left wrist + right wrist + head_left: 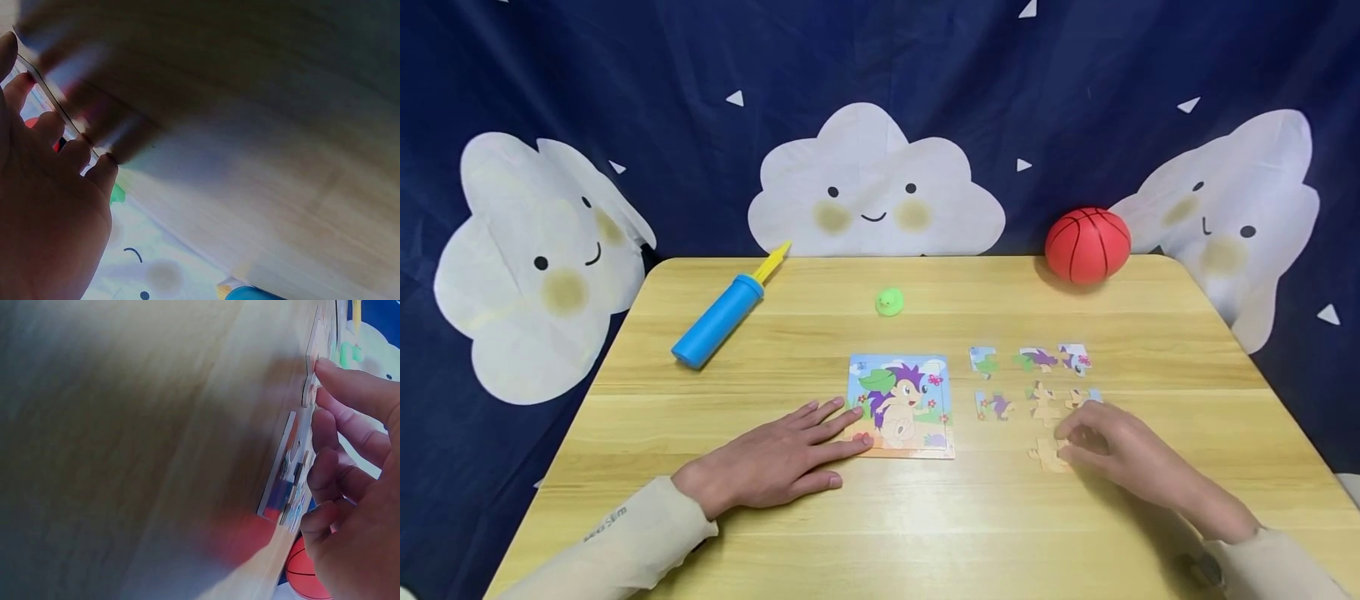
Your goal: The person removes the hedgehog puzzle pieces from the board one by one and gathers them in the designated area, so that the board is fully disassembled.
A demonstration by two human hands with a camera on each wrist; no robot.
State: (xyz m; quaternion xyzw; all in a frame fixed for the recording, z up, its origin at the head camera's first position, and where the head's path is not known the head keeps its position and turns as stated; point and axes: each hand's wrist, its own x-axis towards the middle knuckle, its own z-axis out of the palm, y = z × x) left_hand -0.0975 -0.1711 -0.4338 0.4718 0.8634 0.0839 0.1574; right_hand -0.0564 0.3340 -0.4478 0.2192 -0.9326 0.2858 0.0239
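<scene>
My left hand (775,458) lies flat with spread fingers, their tips on the left edge of a square hedgehog puzzle board (913,452). In the left wrist view the fingers (103,172) reach over the board's edge. To the board's right, several loose puzzle pieces (994,407) lie apart in rough rows. My right hand (1120,454) is over the lower right of them, fingers bent. Its thumb and index finger pinch the edge of a pale orange puzzle piece (1049,457), which lies on the table. Another piece (275,487) lies beneath the other fingers; the hand hides part of the group.
A small green toy (890,302) sits behind the board. At the back left lies a blue hand pump (718,321) with a yellow nozzle. A red ball (1087,246) rests at the back right edge of the wooden table (925,533), before a dark blue cloud-print curtain (880,50).
</scene>
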